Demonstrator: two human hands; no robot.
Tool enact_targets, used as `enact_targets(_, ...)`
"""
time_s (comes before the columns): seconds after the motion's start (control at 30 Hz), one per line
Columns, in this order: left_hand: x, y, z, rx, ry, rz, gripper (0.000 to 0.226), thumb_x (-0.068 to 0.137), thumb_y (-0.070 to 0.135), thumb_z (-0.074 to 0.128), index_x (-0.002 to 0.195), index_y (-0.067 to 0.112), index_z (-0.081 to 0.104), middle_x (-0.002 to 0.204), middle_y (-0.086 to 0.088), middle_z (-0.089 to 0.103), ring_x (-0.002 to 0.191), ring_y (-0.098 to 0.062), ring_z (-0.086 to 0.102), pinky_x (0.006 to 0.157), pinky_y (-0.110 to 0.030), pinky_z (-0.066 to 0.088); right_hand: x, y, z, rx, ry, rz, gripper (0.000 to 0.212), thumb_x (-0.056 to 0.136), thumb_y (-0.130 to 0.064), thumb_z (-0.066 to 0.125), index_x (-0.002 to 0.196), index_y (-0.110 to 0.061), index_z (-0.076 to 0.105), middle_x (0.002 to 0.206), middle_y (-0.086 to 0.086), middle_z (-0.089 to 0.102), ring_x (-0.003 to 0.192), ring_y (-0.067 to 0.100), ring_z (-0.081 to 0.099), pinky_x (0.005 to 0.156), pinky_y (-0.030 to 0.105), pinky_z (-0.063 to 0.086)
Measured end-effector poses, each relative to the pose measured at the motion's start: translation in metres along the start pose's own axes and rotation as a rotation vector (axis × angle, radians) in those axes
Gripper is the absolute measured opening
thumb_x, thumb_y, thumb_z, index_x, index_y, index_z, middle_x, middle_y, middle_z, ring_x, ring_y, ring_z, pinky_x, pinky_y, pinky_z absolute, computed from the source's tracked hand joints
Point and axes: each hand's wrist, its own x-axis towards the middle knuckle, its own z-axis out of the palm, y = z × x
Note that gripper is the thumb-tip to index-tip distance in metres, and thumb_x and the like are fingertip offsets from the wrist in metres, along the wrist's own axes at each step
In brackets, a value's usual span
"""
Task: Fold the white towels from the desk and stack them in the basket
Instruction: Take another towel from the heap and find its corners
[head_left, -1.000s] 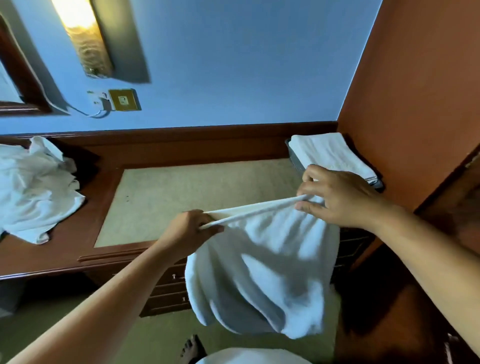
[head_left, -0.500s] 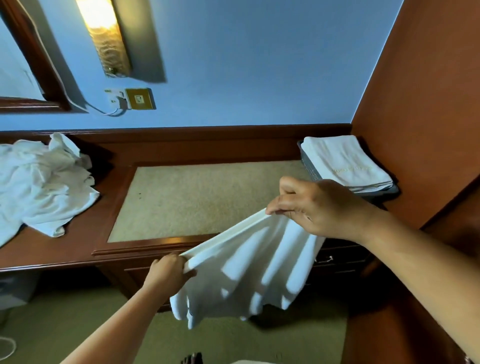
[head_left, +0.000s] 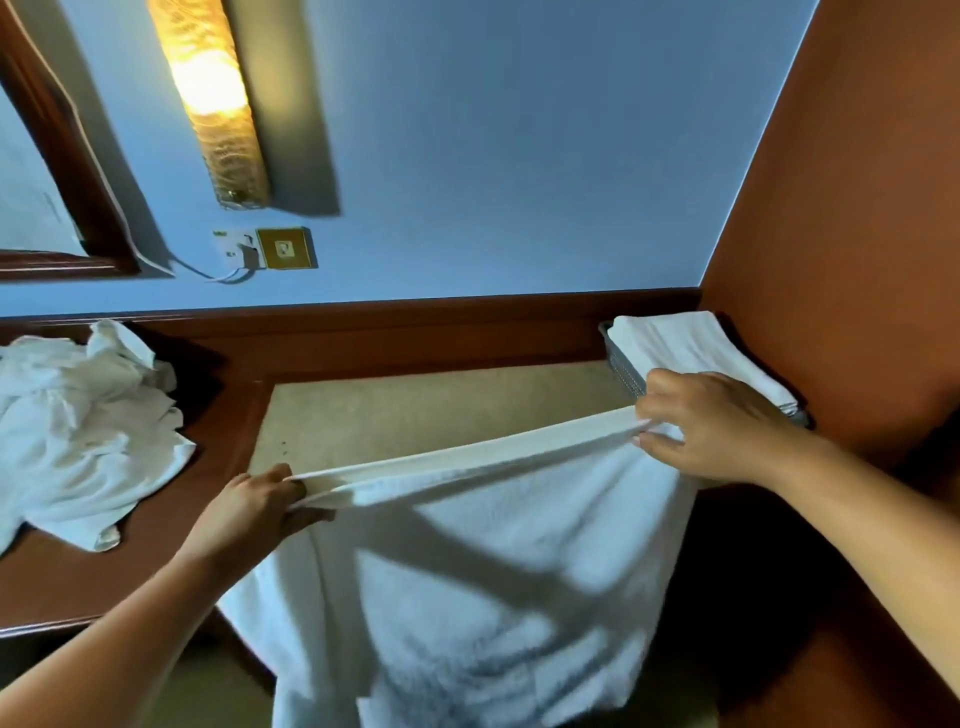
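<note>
Towels (head_left: 78, 431), white and crumpled, lie in a loose heap at the left end of the desk (head_left: 130, 566), on its dark wooden border. Above them on the blue wall shows the corner of a dark mirror frame (head_left: 78, 156). To its right is a lit wall lamp (head_left: 218, 104) with a brass socket plate (head_left: 284, 248) below it. A white cable (head_left: 208, 273) runs from the plug beside the plate towards the frame.

The middle of the desk is a beige inlay (head_left: 415, 410). At the desk's front edge the left hand (head_left: 254, 514) pinches one end of the top edge of a white towel (head_left: 467, 597) between thumb and curled fingers. That edge is doubled, two layers lying together. It runs taut across the inlay, rising to the right, to the right hand (head_left: 711, 426), whose thumb and fingertips pinch the other end. The two hands are well apart. The rest of the towel hangs from the stretched edge in broad folds in front of the desk, down to the bottom of the view.

Just behind the right hand, at the right end of the desk, stands a grey mesh basket (head_left: 626, 371) beside the orange-brown side wall (head_left: 857, 208). A stack of folded towels (head_left: 685, 348) lies in it, rising above the rim. Whether the hand touches the basket cannot be told.
</note>
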Motion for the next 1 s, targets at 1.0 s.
enact_targets(1.0, -0.079, -0.058, -0.043, 0.075, -0.146, -0.404, 0.012, 0.084, 0.009, 0.079, 0.081, 0.013, 0.067, 0.072, -0.005, 0.066, 0.066, -0.031, 0.063, 0.058, -0.040, 0.052, -0.021, 0.061, 0.152, 0.140, -0.059, 0.241, 0.032, 0.078, -0.040, 0.082, 0.066, -0.019, 0.060, 0.071, -0.003, 0.052, 0.067, 0.027, 0.064, 0.056, 0.039, 0.050)
